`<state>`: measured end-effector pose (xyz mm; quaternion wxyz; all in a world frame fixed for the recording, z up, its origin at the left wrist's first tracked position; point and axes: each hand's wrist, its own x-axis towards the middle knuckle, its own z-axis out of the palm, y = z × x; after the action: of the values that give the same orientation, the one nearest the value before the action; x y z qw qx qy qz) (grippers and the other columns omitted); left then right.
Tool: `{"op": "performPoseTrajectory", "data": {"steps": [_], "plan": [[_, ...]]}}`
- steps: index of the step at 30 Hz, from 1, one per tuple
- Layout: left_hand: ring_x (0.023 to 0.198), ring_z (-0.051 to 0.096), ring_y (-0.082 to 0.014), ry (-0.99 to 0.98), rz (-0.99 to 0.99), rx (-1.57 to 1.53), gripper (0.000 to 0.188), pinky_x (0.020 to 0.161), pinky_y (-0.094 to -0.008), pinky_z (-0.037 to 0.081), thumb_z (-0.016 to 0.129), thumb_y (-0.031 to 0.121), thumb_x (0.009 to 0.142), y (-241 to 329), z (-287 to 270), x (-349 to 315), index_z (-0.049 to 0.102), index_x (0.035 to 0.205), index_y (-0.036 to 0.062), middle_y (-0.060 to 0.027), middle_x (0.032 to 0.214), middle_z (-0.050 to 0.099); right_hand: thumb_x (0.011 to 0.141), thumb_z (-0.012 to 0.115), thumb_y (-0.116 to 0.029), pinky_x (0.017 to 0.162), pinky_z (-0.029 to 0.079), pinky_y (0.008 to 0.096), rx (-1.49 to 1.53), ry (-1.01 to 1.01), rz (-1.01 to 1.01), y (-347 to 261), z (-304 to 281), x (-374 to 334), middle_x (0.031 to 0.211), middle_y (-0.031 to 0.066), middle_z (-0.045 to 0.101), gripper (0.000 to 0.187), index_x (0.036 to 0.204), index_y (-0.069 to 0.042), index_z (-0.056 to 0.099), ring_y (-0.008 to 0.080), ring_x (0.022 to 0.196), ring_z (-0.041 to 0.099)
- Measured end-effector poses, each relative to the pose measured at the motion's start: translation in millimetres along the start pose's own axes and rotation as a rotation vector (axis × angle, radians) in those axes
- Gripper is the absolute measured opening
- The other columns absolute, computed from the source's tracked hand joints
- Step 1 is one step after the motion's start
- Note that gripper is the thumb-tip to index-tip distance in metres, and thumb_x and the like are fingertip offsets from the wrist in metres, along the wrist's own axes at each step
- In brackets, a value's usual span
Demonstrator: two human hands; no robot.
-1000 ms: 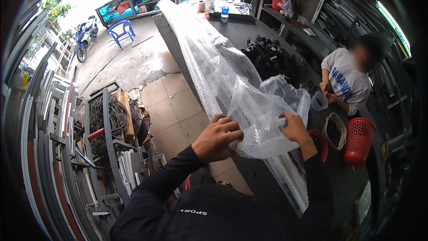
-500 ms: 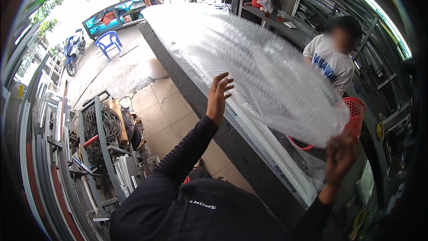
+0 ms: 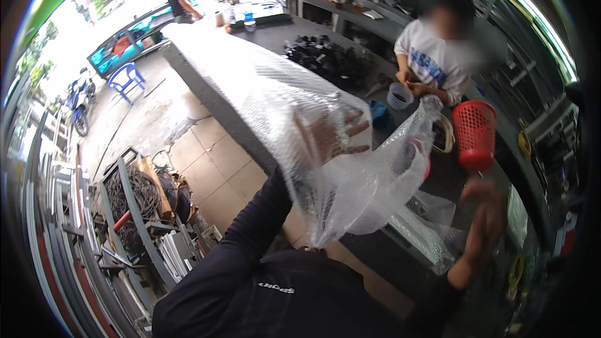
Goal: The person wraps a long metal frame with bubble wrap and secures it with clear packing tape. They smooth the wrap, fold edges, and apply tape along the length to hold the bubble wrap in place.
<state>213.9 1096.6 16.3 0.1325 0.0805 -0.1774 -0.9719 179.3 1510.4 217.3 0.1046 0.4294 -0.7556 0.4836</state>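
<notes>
Bubble wrap (image 3: 313, 119) drapes the left hand (image 3: 328, 134); right hand (image 3: 485, 216) seemingly free.

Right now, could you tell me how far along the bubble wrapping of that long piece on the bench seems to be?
Done: the far length of the long piece already lies under bubble wrap. In hand: the left hand lifts the near, loose end of the sheet; the right hand is raised off it, blurred. Left: that bunched end hangs free, not laid down.
</notes>
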Motion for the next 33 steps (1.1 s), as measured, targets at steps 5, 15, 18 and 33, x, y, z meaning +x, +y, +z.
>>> {"op": "performPoseTrajectory", "data": {"steps": [5, 15, 18, 33], "plan": [[0.117, 0.073, -0.0277, -0.005, -0.022, -0.001, 0.055, 0.099, -0.0461, 0.059, 0.062, 0.047, 0.115, -14.8, -8.0, -22.2, 0.061, 0.154, 0.0075, -0.0185, 0.134, 0.072, 0.121, 0.057, -0.038, 0.124, 0.047, 0.0435, 0.064, -0.124, -0.041, 77.0, 44.8, 66.1, 0.151, 0.017, 0.07, 0.047, 0.142, 0.001, 0.073, 0.0295, 0.143, 0.065], [0.104, 0.077, -0.0239, 0.003, -0.053, 0.059, 0.043, 0.087, -0.042, 0.062, 0.066, 0.037, 0.115, -2.3, -11.5, -36.6, 0.068, 0.146, 0.0068, -0.0166, 0.121, 0.077, 0.107, 0.082, -0.049, 0.058, 0.056, 0.0315, 0.241, -1.21, 0.613, 107.5, 179.9, 108.2, 0.115, 0.0177, 0.082, 0.073, 0.163, -0.009, 0.058, 0.019, 0.069, 0.076], [0.1, 0.078, -0.0228, -0.015, -0.119, 0.166, 0.04, 0.083, -0.0408, 0.063, 0.067, 0.034, 0.115, 8.2, -25.8, -32.3, 0.07, 0.144, 0.0066, -0.0161, 0.117, 0.079, 0.1, 0.092, -0.042, 0.074, 0.059, 0.0326, 0.31, -1.332, 0.394, 105.7, 179.5, 92.8, 0.099, 0.0104, 0.082, 0.053, 0.127, 0.003, 0.081, 0.0154, 0.079, 0.075], [0.14, 0.064, -0.0308, -0.013, 0.481, 1.677, 0.072, 0.105, -0.0434, 0.058, 0.102, 0.017, 0.075, 80.1, -39.9, -142.0, 0.075, 0.142, 0.0126, -0.0123, 0.146, 0.066, 0.073, 0.105, -0.045, 0.088, 0.055, 0.0492, -0.895, -0.359, 0.47, 28.5, -35.7, -4.7, 0.107, 0.0164, 0.061, 0.061, 0.103, -0.001, 0.077, 0.0383, 0.1, 0.067]]}}
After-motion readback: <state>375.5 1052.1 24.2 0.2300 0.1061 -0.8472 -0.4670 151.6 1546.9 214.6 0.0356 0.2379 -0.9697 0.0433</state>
